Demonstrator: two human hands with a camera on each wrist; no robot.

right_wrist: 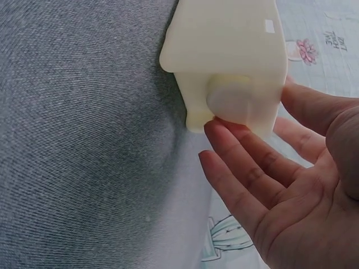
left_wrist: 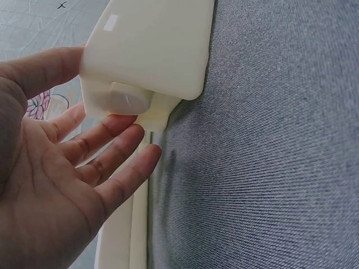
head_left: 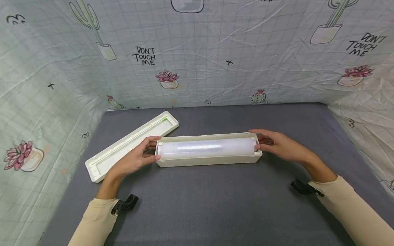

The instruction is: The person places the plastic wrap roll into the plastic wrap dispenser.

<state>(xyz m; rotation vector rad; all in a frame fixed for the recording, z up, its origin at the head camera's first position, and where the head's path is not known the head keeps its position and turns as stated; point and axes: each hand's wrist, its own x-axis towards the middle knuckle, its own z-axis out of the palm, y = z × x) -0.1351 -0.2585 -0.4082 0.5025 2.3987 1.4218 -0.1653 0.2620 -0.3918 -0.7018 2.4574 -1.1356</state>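
A cream plastic wrap dispenser [head_left: 209, 161] lies lengthwise on the dark grey tabletop, its top off. Inside it sits a roll of clear plastic wrap [head_left: 206, 147]. My left hand [head_left: 132, 160] holds the left end between thumb and index finger, the other fingers spread by the rounded roll end [left_wrist: 130, 101]. At the right end, my right hand [head_left: 284, 147] grips the opposite corners the same way, fingertips right at the round end piece [right_wrist: 230, 102]. The dispenser's cream lid [head_left: 130, 143] lies slanted, inner side up, behind my left hand.
A small green piece [head_left: 164, 119] shows at the lid's far end. The grey tabletop [head_left: 209, 205] reaches back to a hanging cloth [head_left: 203, 78] printed with cacti, which also walls both sides. Black straps [head_left: 125, 204] sit at both cream sleeves.
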